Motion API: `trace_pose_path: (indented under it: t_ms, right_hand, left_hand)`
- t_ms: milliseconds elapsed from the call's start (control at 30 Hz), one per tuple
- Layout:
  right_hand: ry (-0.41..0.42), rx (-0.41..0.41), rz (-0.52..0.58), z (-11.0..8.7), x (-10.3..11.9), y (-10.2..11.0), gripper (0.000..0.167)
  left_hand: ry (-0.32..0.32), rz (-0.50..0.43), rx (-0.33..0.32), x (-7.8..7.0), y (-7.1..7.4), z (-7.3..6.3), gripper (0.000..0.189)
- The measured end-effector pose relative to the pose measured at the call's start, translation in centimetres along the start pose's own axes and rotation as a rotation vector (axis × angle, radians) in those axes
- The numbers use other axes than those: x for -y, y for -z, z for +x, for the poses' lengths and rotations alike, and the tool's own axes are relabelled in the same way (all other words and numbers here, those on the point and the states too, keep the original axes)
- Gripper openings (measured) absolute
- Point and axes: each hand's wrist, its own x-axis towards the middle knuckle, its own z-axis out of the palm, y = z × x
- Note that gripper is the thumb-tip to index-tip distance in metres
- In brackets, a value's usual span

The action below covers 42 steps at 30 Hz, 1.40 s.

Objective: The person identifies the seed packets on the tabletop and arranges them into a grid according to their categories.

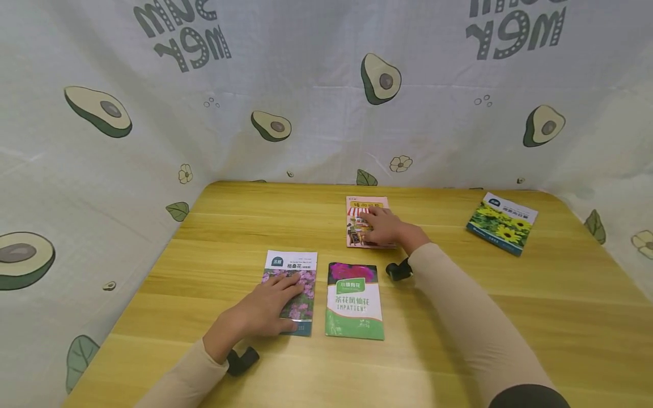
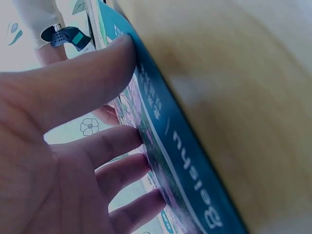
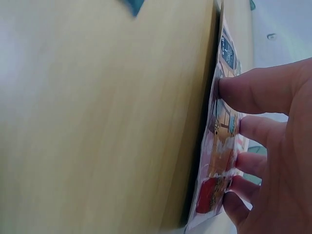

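My left hand [image 1: 265,309] rests on a seed packet with pink-purple flowers [image 1: 305,297] and a teal bottom strip, which lies flat on the table. In the left wrist view, the thumb and spread fingertips touch the face of this packet [image 2: 158,112]. Farther back, my right hand [image 1: 388,226] lies over the right side of a pink packet with a shop drawing [image 1: 357,218]. The right wrist view has the fingertips touching the pink packet's [image 3: 224,141] printed face. Between the hands, nearer the front, lies a green-and-white impatiens packet [image 1: 354,311].
A packet with yellow flowers [image 1: 502,224] lies tilted at the back right of the wooden table [image 1: 255,221]. Behind the table hangs a white cloth [image 1: 316,73] printed with avocados. Black wrist camera mounts [image 1: 243,361] stick out beneath both wrists.
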Motion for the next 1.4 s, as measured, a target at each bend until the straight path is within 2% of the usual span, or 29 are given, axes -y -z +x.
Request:
trace_pose_path:
  t_ms: [267, 867, 1400]
  right_hand:
    - [-0.01, 0.015, 0.04, 0.5, 1.0, 0.0, 0.073]
    - [0.015, 0.013, 0.03, 1.1, 1.4, -0.4, 0.073]
    - [0.034, 0.022, 0.047, 0.8, 2.0, -0.1, 0.072]
  left_hand:
    - [0.005, -0.001, 0.005, 0.1, -0.1, 0.1, 0.07]
    - [0.006, -0.004, 0.008, -0.1, 0.1, 0.0, 0.07]
    - [0.02, -0.011, 0.018, -0.1, 0.2, 0.0, 0.07]
